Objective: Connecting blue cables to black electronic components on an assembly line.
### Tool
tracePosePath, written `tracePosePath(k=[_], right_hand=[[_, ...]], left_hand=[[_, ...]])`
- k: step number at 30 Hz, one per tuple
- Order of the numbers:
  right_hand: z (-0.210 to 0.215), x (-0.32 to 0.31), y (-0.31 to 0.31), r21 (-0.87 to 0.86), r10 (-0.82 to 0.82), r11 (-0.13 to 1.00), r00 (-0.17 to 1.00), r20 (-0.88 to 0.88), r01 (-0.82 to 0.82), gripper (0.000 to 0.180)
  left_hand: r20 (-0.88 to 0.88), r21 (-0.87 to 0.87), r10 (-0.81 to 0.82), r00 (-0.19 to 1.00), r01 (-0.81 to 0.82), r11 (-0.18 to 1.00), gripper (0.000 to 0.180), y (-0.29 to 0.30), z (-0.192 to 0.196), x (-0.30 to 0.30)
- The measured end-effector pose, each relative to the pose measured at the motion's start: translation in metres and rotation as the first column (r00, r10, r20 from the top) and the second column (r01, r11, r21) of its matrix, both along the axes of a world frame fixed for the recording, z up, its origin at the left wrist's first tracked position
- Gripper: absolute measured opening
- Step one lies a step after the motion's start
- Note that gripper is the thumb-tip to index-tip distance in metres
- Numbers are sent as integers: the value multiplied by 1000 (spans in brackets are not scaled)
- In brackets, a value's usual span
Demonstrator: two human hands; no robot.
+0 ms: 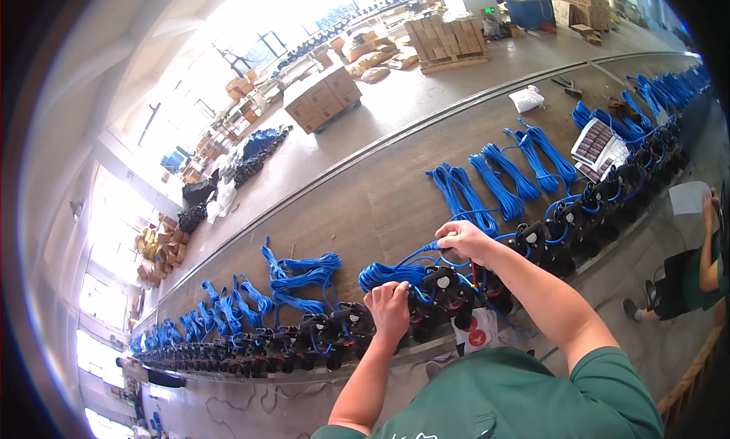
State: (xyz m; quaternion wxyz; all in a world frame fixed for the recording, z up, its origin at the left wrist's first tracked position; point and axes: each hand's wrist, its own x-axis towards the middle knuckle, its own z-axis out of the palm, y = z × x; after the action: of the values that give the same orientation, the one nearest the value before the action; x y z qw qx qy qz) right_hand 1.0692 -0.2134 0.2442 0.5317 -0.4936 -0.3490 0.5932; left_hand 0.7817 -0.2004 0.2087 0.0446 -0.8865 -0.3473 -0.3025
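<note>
Fingers (445,231) of the right hand (467,241) pinch tight on a blue cord (431,246); the left hand (389,310) curls, its hold hidden. The cord is beside a black machine (445,287) on the table (380,203). Many bundles (496,188) look done; this one seems unfinished.

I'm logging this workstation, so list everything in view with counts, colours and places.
Table: one, grey-brown, centre
Cable bundles: many, blue, along the table
Units: many, black, table's near edge
Printed sheets: several, white and dark, table right
Small bag: one, white, table's far side
Carton stacks: several, brown, floor beyond
Heaped material: uncountable, mostly black, floor beyond
Printed bag: one, white and red, below near edge
Co-workers: two, mixed clothing, right and lower left
Left hand: one, bare, beside a bundle
Right hand: one, bare, at a cable
</note>
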Motion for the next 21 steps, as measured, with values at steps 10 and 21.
tracePosePath(k=[10,21], right_hand=[[-6,0,3,4,-9,1000,1000,-23,9,24],[-6,-3,2,24,-30,999,999,16,29,21]], left_hand=[[299,71,-347,889,341,937,22,-37,-53,4],[45,-271,-355,934,354,895,12,-48,-185,-27]])
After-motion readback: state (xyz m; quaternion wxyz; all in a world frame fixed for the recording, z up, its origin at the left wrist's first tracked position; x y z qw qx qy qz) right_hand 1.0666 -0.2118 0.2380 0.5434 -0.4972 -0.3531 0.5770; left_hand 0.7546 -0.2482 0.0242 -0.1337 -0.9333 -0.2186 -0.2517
